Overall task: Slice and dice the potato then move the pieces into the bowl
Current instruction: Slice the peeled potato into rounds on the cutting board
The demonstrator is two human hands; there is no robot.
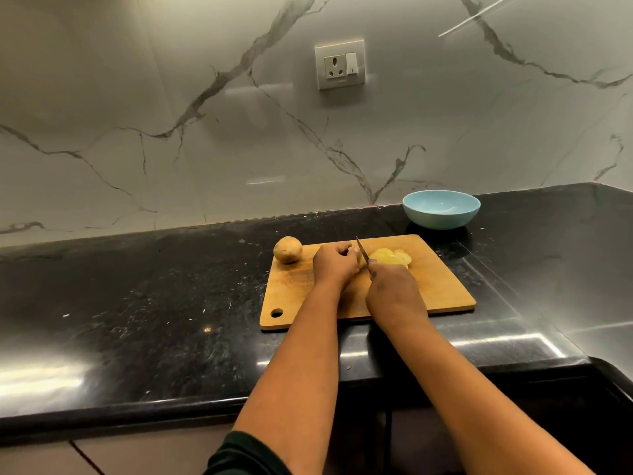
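Note:
On the wooden cutting board (pixel 442 286), my left hand (pixel 334 264) grips the uncut end of a potato, mostly hidden under its fingers. My right hand (pixel 394 289) holds a knife (pixel 361 252) whose blade stands against that end, tip pointing away from me. Several pale yellow potato slices (pixel 392 257) lie fanned just right of the blade. A whole unpeeled potato (pixel 287 249) sits at the board's far left corner. The light blue bowl (pixel 441 209), nothing in it, stands on the counter behind the board to the right.
The black speckled counter (pixel 154 303) runs to a marble wall with a socket (pixel 339 65). The counter's front edge is near me, and it turns a corner at the right. The board has a hanging hole (pixel 276 313) at its near left corner.

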